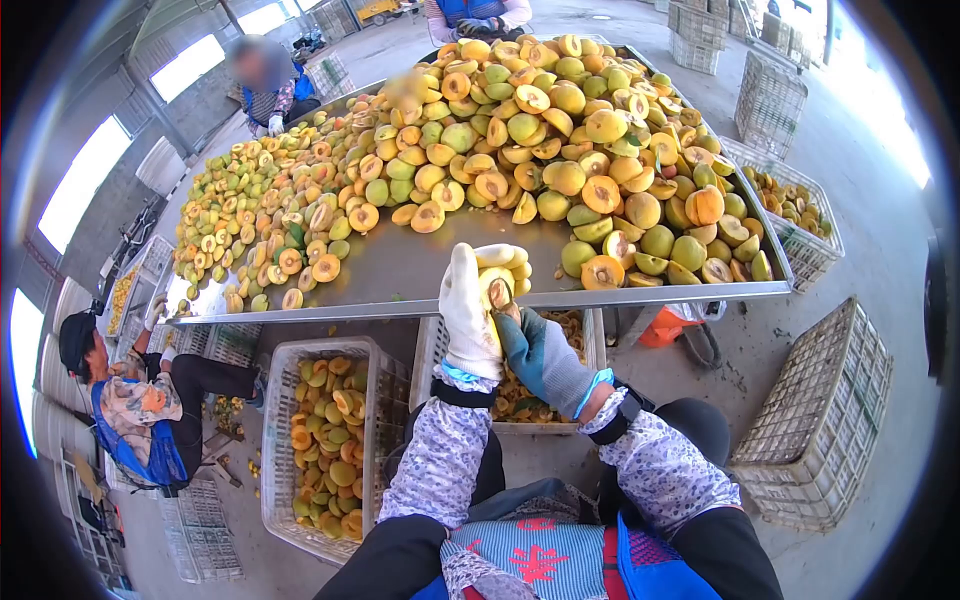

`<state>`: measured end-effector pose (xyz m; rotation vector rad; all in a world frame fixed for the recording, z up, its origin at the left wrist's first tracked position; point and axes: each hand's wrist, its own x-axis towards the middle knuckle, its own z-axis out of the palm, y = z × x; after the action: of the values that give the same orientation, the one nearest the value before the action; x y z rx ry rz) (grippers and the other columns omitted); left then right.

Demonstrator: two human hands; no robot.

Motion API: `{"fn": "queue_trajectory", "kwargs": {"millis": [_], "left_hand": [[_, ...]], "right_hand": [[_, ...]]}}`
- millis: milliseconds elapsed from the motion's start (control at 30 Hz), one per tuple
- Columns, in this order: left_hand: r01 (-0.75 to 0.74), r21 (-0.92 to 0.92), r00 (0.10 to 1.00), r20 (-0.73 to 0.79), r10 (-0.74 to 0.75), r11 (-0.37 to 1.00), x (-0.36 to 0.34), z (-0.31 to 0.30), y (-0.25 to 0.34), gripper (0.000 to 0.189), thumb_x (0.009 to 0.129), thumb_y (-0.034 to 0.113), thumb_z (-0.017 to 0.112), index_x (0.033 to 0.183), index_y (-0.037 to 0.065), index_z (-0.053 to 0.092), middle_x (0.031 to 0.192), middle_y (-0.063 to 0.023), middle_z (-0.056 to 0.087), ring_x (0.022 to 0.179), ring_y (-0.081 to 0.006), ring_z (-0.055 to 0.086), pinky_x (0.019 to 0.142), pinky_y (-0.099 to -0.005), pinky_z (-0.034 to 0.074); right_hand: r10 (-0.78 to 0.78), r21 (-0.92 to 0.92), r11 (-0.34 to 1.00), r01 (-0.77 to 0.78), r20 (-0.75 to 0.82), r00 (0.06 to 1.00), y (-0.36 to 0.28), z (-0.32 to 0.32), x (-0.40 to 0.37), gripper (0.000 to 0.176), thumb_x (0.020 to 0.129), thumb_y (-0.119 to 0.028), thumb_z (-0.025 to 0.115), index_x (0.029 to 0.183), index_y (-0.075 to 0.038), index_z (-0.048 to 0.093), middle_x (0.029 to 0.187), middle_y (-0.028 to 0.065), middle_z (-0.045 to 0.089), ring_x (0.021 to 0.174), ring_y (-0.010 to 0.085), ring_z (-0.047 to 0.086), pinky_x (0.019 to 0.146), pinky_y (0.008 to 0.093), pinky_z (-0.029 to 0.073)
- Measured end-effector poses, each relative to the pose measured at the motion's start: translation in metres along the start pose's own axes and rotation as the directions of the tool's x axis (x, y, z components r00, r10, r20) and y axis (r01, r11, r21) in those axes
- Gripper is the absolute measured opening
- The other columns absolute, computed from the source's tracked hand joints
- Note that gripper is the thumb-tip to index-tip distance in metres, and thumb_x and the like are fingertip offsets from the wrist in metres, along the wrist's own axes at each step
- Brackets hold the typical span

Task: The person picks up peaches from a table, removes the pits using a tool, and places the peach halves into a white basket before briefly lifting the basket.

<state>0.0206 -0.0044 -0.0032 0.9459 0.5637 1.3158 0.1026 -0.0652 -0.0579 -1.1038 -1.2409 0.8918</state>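
Note:
My left hand point(472, 308), in a white glove, is wrapped round a halved yellow fruit point(497, 288) whose cut face and brown pit show. My right hand point(540, 355), in a grey-blue glove, has its fingers pressed together at the pit, touching the fruit's lower edge; what they pinch is too small to make out. Both hands are close together just over the near edge of a metal table point(400, 260). A large heap of halved and whole fruit point(480, 150) lies on that table. Beneath my hands a white crate point(430, 350) holds cut fruit.
A white crate point(375, 420) of fruit stands at lower left. A stacked crate point(815, 420) is at right, and another fruit crate point(810, 245) sits beyond the table's right edge. One person point(150, 400) sits at left; two others are behind the table. An orange bag point(668, 325) hangs beneath it.

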Motion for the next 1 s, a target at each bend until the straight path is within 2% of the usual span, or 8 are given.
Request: {"fn": "queue_trajectory", "kwargs": {"millis": [133, 233, 333, 467, 700, 833, 867, 1000], "left_hand": [[0.046, 0.060, 0.999, -0.014, -0.045, 0.997, 0.001, -0.001, 0.006, 0.052, 0.107, 0.045, 0.042, 0.102, 0.000, 0.067, 0.095, -0.0151, 0.072, 0.083, -0.0246, 0.070, 0.076, -0.0352, 0.058], [-0.021, 0.160, 1.000, 0.008, 0.020, 0.987, 0.000, -0.004, 0.003, 0.051, 0.107, 0.045, 0.043, 0.101, 0.000, 0.067, 0.093, -0.0148, 0.072, 0.081, -0.0224, 0.070, 0.073, -0.0339, 0.057], [0.036, 0.188, 0.992, 0.114, -0.059, 0.981, 0.008, -0.012, 0.014, 0.047, 0.107, 0.040, 0.047, 0.097, -0.002, 0.068, 0.085, -0.0136, 0.072, 0.074, -0.0195, 0.068, 0.062, -0.0292, 0.054], [0.136, 0.280, 0.942, 0.262, -0.212, 0.950, 0.015, -0.016, 0.032, 0.046, 0.105, 0.040, 0.054, 0.102, -0.003, 0.072, 0.076, -0.0116, 0.072, 0.059, -0.0125, 0.061, 0.053, -0.0254, 0.047], [0.159, 0.516, 0.903, 0.268, -0.335, 0.842, 0.022, -0.029, 0.031, 0.042, 0.104, 0.037, 0.055, 0.102, -0.001, 0.073, 0.077, -0.0070, 0.072, 0.063, -0.0071, 0.058, 0.057, -0.0225, 0.045], [0.040, 0.168, 0.996, 0.077, -0.054, 0.985, 0.012, -0.018, 0.010, 0.043, 0.106, 0.037, 0.053, 0.108, -0.001, 0.072, 0.084, -0.0104, 0.073, 0.068, -0.0121, 0.064, 0.060, -0.0236, 0.048], [0.055, 0.141, 0.992, 0.104, -0.070, 0.988, 0.013, -0.021, 0.009, 0.042, 0.105, 0.037, 0.053, 0.107, -0.001, 0.072, 0.082, -0.0101, 0.072, 0.067, -0.0113, 0.063, 0.059, -0.0233, 0.048], [0.180, 0.240, 0.925, 0.288, -0.247, 0.954, 0.016, -0.027, 0.032, 0.042, 0.104, 0.036, 0.056, 0.103, -0.002, 0.073, 0.077, -0.0094, 0.072, 0.063, -0.0090, 0.060, 0.057, -0.0222, 0.045]], "right_hand": [[0.098, 0.043, 0.994, -0.101, 0.070, 0.993, 0.002, -0.002, 0.001, 0.048, 0.104, -0.042, 0.053, 0.097, 0.003, 0.066, 0.072, 0.0092, 0.064, 0.071, 0.0150, 0.058, 0.066, 0.0367, 0.050], [0.494, 0.138, 0.823, -0.551, 0.306, 0.814, -0.045, -0.019, 0.003, 0.047, 0.104, -0.041, 0.054, 0.095, 0.003, 0.065, 0.073, 0.0012, 0.059, 0.071, 0.0130, 0.051, 0.065, 0.0345, 0.048], [0.215, -0.021, 0.976, -0.216, 0.204, 0.955, -0.013, -0.012, 0.000, 0.041, 0.106, -0.043, 0.047, 0.089, -0.009, 0.058, 0.063, -0.0042, 0.049, 0.049, 0.0066, 0.042, 0.043, 0.0280, 0.033], [0.601, 0.073, 0.716, -0.694, 0.442, 0.666, -0.062, -0.024, 0.002, 0.047, 0.106, -0.050, 0.039, 0.083, -0.013, 0.056, 0.058, -0.0011, 0.048, 0.040, 0.0121, 0.043, 0.037, 0.0287, 0.032], [0.655, -0.007, 0.699, -0.716, 0.409, 0.635, -0.066, -0.020, 0.000, 0.050, 0.104, -0.054, 0.043, 0.085, -0.011, 0.060, 0.059, 0.0014, 0.050, 0.043, 0.0145, 0.044, 0.040, 0.0300, 0.035], [0.509, 0.298, 0.526, -0.797, 0.640, 0.575, -0.044, -0.019, 0.005, 0.050, 0.103, -0.060, 0.041, 0.079, -0.017, 0.051, 0.056, -0.0048, 0.040, 0.040, 0.0100, 0.033, 0.037, 0.0258, 0.026], [0.510, 0.316, 0.358, -0.879, 0.722, 0.468, -0.040, -0.020, 0.009, 0.051, 0.103, -0.062, 0.041, 0.076, -0.020, 0.047, 0.056, -0.0070, 0.035, 0.040, 0.0085, 0.028, 0.038, 0.0244, 0.022], [0.643, 0.102, 0.545, -0.832, 0.587, 0.493, -0.061, -0.022, 0.010, 0.052, 0.103, -0.063, 0.039, 0.082, -0.017, 0.052, 0.056, -0.0061, 0.035, 0.041, 0.0074, 0.030, 0.037, 0.0238, 0.022]]}}
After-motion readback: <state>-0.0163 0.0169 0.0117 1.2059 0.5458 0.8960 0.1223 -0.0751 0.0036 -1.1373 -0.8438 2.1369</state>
